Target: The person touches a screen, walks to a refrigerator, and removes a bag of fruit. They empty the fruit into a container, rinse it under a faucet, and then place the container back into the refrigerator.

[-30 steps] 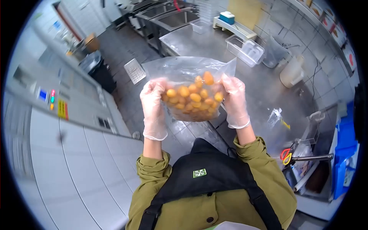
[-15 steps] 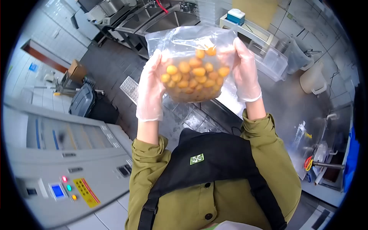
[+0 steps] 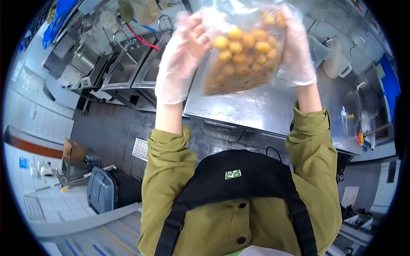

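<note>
Above the left end of the bench (image 3: 226,107), a clear bag (image 3: 241,66) of rounded yellow-orange pieces (image 3: 248,41) is suspended, slightly tilted. My right hand (image 3: 297,53) grips the bag's right edge. My left hand (image 3: 180,59) is partly open, loosely curled at the upper left edge; blur obscures any contact.

The scene is viewed from the wearer's head through one wide, curving lens, turned forward and steeply down. The apron (image 3: 260,183) is seen close below, the left hand (image 3: 181,53) and right hand (image 3: 298,53) are framed farther out, and the worktop (image 3: 222,104) is shown beyond, with the sinks (image 3: 124,70) at the far left.
</note>
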{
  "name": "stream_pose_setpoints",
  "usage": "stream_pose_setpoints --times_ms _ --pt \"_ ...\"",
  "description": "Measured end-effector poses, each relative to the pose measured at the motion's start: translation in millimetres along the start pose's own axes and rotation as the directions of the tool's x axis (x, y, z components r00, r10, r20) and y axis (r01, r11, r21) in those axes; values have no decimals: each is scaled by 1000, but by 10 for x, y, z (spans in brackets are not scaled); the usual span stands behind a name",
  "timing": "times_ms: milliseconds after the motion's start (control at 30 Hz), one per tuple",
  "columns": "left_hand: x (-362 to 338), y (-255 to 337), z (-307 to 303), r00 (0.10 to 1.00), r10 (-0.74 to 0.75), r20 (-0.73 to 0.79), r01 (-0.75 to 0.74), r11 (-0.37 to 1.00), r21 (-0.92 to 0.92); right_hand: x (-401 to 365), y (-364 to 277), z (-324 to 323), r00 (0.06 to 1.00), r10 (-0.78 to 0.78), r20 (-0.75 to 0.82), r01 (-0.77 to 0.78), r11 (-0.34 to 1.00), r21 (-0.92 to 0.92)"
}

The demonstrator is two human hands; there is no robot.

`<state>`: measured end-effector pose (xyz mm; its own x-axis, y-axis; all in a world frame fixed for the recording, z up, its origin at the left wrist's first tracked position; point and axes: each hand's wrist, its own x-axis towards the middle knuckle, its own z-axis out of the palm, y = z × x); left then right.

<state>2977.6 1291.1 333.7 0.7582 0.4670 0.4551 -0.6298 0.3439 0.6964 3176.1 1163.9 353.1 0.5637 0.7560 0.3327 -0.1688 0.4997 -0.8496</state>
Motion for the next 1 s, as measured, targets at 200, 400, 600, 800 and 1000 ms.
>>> stream_pose_setpoints --times_ms 200,400,600,800,1000 --pt "-536 -1195 -620 989 -143 -27 140 987 -80 366 -411 -377 999 49 22 -52 982 182" --pt "-491 -926 77 999 50 -14 -52 943 -328 -116 -88 -582 938 -347 12 265 694 -669" --pt "-607 -943 244 997 69 43 -58 975 -215 -416 98 -896 942 -318 -109 152 691 -706" --pt "-711 -1837 -128 916 222 -333 -179 971 156 -542 406 -1035 868 -226 -441 43 921 -387" --pt "149 -1280 -463 781 479 400 -335 -219 916 -995 2020 -1506 774 -31 -632 -25 996 -80"
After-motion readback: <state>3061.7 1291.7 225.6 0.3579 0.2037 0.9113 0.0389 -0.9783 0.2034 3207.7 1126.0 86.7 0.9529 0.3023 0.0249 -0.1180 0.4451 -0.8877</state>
